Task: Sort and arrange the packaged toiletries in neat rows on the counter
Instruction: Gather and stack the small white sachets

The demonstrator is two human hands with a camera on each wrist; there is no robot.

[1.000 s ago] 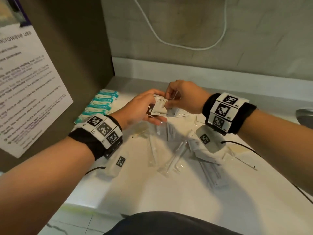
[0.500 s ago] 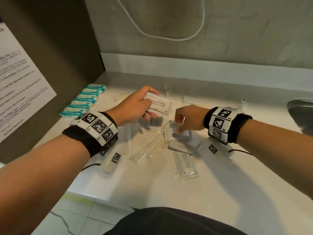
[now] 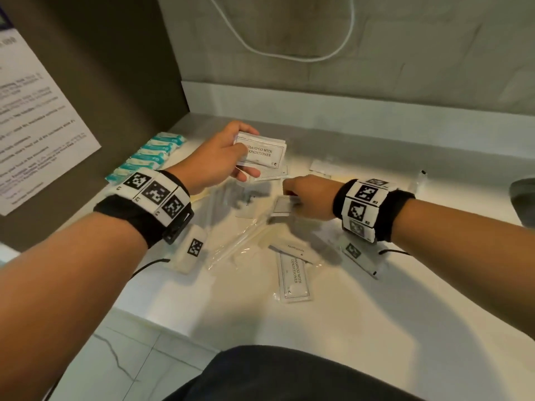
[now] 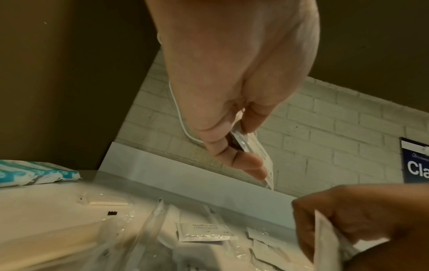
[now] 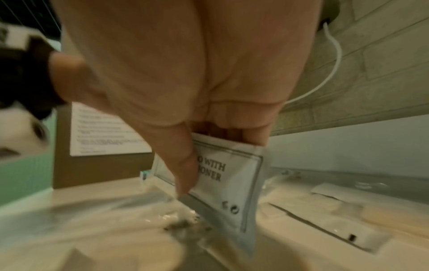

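**Both hands hold shampoo sachets above the worktop**

The left hand (image 3: 220, 157) pinches a small stack of shampoo sachets (image 3: 262, 153) above the back-left part of the worktop (image 3: 376, 328). The right hand (image 3: 308, 198) pinches one sachet (image 5: 223, 183) just over the loose pile (image 3: 246, 241) in the middle. A row of blue-and-white packets (image 3: 150, 156) lies along the left edge, against the side panel (image 3: 115, 82). Another sachet (image 3: 293, 277) lies flat nearer the front edge, with bare surface to its right. The clear-wrapped items in the pile are blurred and hard to identify.
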